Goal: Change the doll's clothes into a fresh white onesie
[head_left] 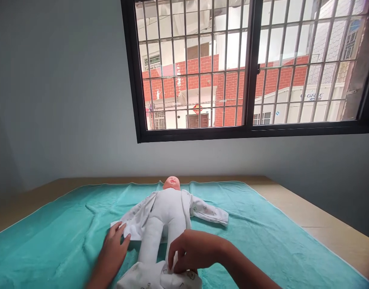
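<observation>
A baby doll with a white cloth body lies on its back on a teal towel, head toward the wall. An open white printed baby garment is spread under it, one sleeve stretched to the right. My left hand rests with fingers spread on the garment's left flap beside the doll's leg. My right hand is curled, fingers pinching bunched white printed cloth at the doll's feet.
The towel covers a wooden platform whose bare edge shows at right and back. A grey wall rises behind it, with a barred black-framed window looking onto red brick buildings.
</observation>
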A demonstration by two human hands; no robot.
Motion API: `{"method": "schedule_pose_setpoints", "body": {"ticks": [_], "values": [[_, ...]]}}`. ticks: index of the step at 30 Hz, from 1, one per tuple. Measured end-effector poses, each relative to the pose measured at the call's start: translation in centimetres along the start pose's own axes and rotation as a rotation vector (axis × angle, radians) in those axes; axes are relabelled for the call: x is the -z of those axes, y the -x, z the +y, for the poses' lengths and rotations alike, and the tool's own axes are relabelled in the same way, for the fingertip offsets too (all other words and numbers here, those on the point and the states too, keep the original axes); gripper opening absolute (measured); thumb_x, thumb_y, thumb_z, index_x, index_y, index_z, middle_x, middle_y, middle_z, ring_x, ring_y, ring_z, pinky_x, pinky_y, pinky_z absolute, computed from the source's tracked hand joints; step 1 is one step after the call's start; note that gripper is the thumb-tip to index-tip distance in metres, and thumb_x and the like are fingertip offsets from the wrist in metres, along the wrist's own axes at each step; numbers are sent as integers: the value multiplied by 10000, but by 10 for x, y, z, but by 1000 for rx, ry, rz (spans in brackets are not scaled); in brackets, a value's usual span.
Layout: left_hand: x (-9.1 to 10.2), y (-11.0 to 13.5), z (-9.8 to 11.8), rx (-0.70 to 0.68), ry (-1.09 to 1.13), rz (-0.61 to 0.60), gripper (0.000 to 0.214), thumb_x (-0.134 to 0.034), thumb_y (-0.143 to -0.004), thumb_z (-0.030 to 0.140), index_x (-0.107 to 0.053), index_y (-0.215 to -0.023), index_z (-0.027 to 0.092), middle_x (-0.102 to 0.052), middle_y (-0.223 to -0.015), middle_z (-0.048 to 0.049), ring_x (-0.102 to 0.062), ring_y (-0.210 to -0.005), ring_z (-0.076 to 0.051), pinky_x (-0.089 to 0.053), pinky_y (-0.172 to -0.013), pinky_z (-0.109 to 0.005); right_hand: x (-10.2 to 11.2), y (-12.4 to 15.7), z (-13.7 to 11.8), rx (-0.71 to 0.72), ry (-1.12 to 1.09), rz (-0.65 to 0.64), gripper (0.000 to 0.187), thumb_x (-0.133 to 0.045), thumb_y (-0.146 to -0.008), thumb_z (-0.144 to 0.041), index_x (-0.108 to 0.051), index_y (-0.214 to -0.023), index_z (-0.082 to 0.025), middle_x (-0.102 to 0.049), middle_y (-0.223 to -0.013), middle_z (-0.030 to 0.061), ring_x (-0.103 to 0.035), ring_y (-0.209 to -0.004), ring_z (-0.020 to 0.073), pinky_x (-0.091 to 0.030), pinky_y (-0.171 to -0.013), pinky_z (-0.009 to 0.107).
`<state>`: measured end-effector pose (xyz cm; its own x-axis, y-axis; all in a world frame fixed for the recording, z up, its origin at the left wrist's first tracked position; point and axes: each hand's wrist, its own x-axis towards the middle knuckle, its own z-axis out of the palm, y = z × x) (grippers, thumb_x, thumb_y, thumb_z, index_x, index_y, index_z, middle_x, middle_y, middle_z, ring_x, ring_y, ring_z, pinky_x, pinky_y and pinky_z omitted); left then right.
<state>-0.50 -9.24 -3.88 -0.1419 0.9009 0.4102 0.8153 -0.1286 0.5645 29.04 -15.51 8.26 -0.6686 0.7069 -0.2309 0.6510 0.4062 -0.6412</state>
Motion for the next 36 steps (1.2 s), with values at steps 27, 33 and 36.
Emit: {"method": "schedule_pose_setpoints", "body": {"ticks": [27, 33, 36], "values": [[57, 40, 51, -33, 782, -843, 354, -686, -763, 528, -614, -744, 182, -580, -761, -2, -514, -740, -157, -402, -683, -246, -21, -7, -21, 72, -4, 5, 237, -602, -854, -403, -756, -918, -234, -680, -763, -29, -540, -652, 113, -400, -590, 192], [44, 47, 58, 209, 849, -595, 507, -684, -687, 674, -515, -695, 197, -480, -641, 46, -449, -637, -124, -373, -586, -219, -21, -11, -12, -10, 0, 18, 307, -746, -693, -402, -713, -947, -232, -649, -784, -52, -519, -638, 105, -364, -550, 193], [42, 51, 65, 191, 806, -585, 430, -740, -671, 561, -496, -690, 207, -476, -643, 58, -468, -644, -126, -388, -590, -217, -22, -17, -1, -42, 136, 272, 135, -679, -718, -324, -654, -785, -210, -584, -691, -51, -437, -590, 95, -302, -536, 218]]}}
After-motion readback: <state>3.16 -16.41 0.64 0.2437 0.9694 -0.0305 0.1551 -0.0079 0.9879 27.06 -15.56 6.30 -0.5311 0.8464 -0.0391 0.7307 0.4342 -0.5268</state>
